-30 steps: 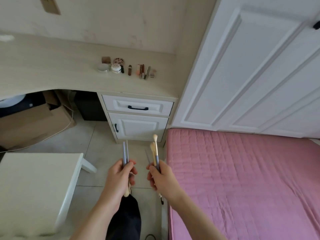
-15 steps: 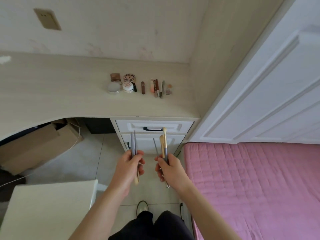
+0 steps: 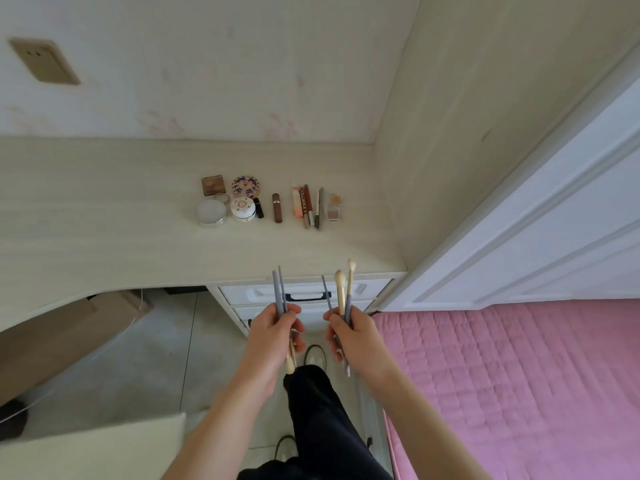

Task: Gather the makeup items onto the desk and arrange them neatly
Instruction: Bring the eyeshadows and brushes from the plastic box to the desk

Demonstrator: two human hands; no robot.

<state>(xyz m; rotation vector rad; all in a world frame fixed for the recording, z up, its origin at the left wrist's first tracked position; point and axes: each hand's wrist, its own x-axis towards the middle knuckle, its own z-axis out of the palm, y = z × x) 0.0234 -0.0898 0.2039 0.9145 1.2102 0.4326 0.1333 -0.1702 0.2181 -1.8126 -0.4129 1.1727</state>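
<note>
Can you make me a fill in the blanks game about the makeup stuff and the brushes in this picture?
1. Each hand grips a bunch of makeup ____.
2. In the left hand the bristle ends of the brushes point ____.
3. The mattress beside the right hand is ____ in colour.
4. The brown lipstick tube lies on the ____.

Missing words: brushes; down; pink; desk

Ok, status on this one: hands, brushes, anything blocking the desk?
Left hand grips brushes, right hand too. Makeup row on desk. Nothing blocking.
</note>
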